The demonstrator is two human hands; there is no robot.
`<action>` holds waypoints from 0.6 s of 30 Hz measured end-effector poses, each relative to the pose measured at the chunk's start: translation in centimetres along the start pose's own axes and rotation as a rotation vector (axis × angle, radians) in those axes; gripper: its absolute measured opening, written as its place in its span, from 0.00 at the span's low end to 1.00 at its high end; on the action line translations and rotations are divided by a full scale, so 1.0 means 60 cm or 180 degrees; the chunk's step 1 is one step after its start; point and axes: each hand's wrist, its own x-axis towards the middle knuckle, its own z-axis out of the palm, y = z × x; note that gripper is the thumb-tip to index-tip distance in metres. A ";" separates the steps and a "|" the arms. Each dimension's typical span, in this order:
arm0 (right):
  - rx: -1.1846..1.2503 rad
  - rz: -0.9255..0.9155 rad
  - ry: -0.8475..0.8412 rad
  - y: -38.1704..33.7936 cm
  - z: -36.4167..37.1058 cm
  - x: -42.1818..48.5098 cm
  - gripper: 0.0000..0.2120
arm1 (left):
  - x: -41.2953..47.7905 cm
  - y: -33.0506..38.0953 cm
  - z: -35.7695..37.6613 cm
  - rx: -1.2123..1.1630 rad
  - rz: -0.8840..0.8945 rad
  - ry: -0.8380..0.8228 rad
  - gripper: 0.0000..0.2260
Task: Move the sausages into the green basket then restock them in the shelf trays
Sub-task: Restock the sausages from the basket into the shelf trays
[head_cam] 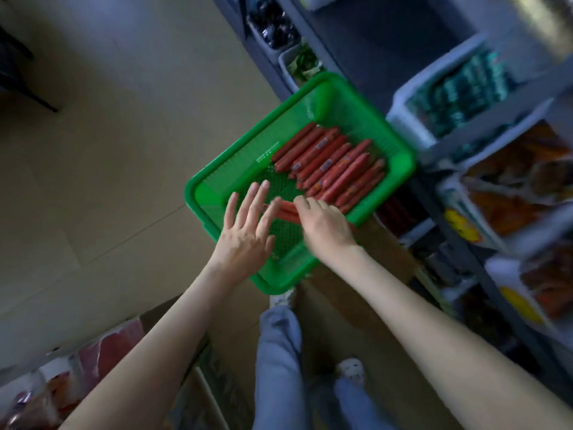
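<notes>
A green plastic basket [400, 159] sits below me beside the shelves. Several red sausages [331, 162] lie side by side in its right half. My right hand [325, 228] is inside the basket, fingers closed around a few more sausages [286, 212] near the bare mesh bottom. My left hand [248, 231] hovers over the basket's left half with fingers spread, their tips touching the ends of those held sausages.
Shelves [465, 252] with white trays of packaged snacks [459, 88] rise on the right. A tray [412, 221] under the basket's right edge holds dark red items. Packaged goods [62, 383] lie at bottom left. My legs and shoes [279, 336] stand on cardboard.
</notes>
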 end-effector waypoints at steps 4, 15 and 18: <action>-0.0270 0.0065 0.0732 0.076 -0.236 -0.122 0.15 | 0.099 0.172 -0.149 -0.0210 0.0413 0.0575 0.24; -0.1439 0.0944 0.1713 0.244 -0.762 -0.542 0.16 | 0.245 0.616 -0.576 -0.0510 0.2653 0.2329 0.14; -0.1483 0.1248 0.2040 0.277 -0.836 -0.614 0.11 | 0.273 0.679 -0.637 -0.0728 0.2658 0.2482 0.14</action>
